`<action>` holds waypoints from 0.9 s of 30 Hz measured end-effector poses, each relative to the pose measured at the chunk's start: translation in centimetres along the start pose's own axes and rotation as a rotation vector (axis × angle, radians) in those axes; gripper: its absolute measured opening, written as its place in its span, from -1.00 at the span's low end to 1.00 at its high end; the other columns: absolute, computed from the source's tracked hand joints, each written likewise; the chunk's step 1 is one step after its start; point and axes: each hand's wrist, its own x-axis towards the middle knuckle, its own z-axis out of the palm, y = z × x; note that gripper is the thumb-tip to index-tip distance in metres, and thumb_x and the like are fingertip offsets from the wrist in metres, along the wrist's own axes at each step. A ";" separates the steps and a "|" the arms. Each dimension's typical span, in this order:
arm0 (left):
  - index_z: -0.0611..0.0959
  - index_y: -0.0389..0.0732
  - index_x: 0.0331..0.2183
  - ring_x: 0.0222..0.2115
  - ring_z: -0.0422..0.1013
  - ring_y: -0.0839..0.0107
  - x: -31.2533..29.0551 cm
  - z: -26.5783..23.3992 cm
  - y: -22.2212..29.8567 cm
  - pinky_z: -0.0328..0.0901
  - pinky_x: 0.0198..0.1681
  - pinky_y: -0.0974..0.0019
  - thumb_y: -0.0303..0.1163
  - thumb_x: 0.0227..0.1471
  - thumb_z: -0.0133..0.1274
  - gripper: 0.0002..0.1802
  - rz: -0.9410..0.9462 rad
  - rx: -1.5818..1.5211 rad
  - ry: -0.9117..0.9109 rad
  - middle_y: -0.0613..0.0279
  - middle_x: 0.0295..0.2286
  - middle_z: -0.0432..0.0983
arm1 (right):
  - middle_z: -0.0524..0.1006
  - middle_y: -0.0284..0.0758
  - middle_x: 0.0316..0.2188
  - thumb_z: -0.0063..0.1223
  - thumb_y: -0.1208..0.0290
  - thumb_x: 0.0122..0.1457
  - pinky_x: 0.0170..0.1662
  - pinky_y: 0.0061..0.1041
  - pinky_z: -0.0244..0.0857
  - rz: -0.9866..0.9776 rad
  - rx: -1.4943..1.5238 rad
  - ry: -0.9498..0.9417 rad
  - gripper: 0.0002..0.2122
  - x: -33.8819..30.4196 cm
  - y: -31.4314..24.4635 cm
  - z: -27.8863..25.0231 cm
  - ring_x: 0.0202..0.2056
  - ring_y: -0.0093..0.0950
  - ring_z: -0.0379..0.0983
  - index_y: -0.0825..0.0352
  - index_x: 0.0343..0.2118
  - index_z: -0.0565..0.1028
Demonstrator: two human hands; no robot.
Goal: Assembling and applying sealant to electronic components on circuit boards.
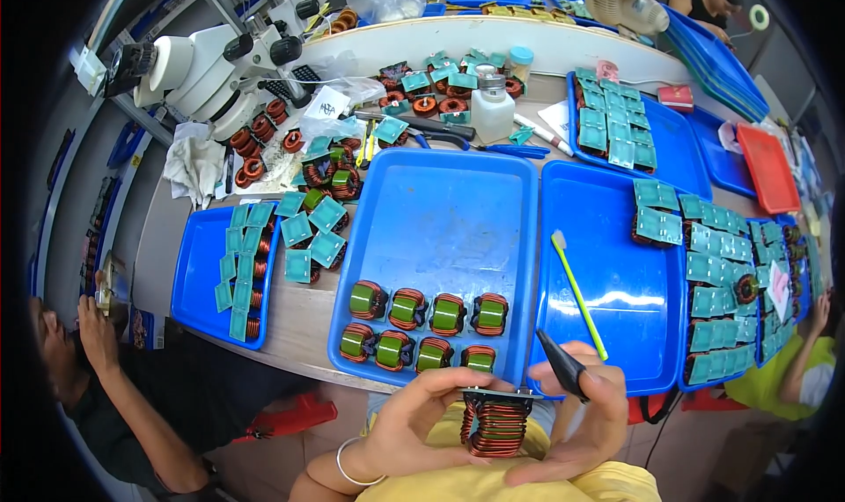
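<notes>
In front of my body, my left hand (414, 427) grips a copper-wound coil (495, 427) by its side, with a thin plate along its upper edge. My right hand (590, 414) is closed around a black tapered tool (561, 363), its point upward and to the left; its exact kind is unclear. The right fingers are beside the coil's right side; whether they touch it I cannot tell. Just beyond lies a light blue tray (440, 229) with two rows of copper coils (447, 315) with green bands at its near end.
A blue tray (563, 326) at right holds a green toothbrush (578, 295) and coils with teal boards (709, 282). Another blue tray (198, 304) of boards is at left. Behind stand a bottle (492, 110), pliers (440, 131) and a microscope (194, 71). Other people sit at both sides.
</notes>
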 end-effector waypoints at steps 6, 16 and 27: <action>0.33 -0.33 -0.05 -0.12 0.33 0.11 0.5 0.0 0.6 0.23 -0.02 0.12 -0.64 -0.44 0.32 -0.19 0.023 0.294 0.022 -0.09 -0.16 0.33 | 0.49 -0.45 -0.60 0.36 0.41 -0.30 -0.22 -0.45 0.11 -0.021 -0.084 -0.006 -0.73 0.4 -0.3 -2.0 -0.49 -0.58 0.42 0.25 -0.45 0.57; 0.42 -0.34 -0.09 -0.14 0.31 0.18 0.5 -0.5 1.2 0.24 -0.08 0.19 -0.62 -0.49 0.32 -0.23 0.099 0.519 0.017 -0.05 -0.18 0.34 | 0.49 -0.47 -0.66 0.32 0.54 -0.38 -0.42 -0.57 0.02 -0.005 -0.145 -0.045 -0.75 1.4 -0.7 -1.6 -0.58 -0.61 0.38 0.26 -0.51 0.58; 0.49 -0.33 -0.14 -0.16 0.31 0.19 0.4 -0.5 1.3 0.22 -0.09 0.22 -0.58 -0.48 0.32 -0.31 0.111 0.584 0.045 -0.02 -0.20 0.35 | 0.49 -0.47 -0.67 0.30 0.56 -0.38 -0.44 -0.59 0.02 -0.003 -0.179 -0.113 -0.75 1.9 -1.0 -1.8 -0.59 -0.59 0.39 0.27 -0.50 0.58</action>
